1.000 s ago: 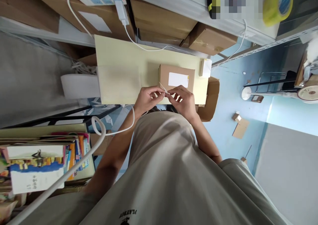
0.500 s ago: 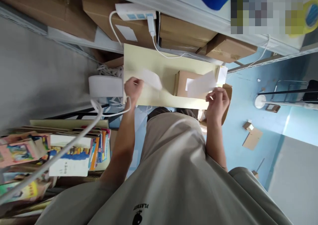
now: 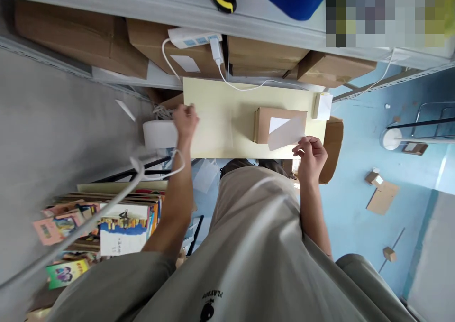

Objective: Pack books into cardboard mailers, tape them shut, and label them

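In my right hand (image 3: pixel 310 158) a thin white slip of paper (image 3: pixel 284 134) is pinched by its edge, overlapping the cardboard box (image 3: pixel 263 125) behind it. That box lies on a pale yellow tabletop (image 3: pixel 213 118) and bears a white label (image 3: pixel 278 124). My left hand (image 3: pixel 186 122) is over the table's left edge, its fingers loosely bent and apart, with no paper in it. To its left, a narrow white piece of paper (image 3: pixel 125 109) appears in the air beyond the table. Just below the left hand stands a white rounded container (image 3: pixel 159 134).
A small white box (image 3: pixel 323 106) sits at the table's right end. Behind, a shelf holds cardboard boxes (image 3: pixel 266 54) and a power strip (image 3: pixel 194 38) with a white cable. Books (image 3: pixel 124 227) are piled at lower left, crossed by a pale metal arm (image 3: pixel 106 206).
My left hand has let go of its white paper, which has gone off to the left. The right hand still holds its slip. The view has shifted slightly.
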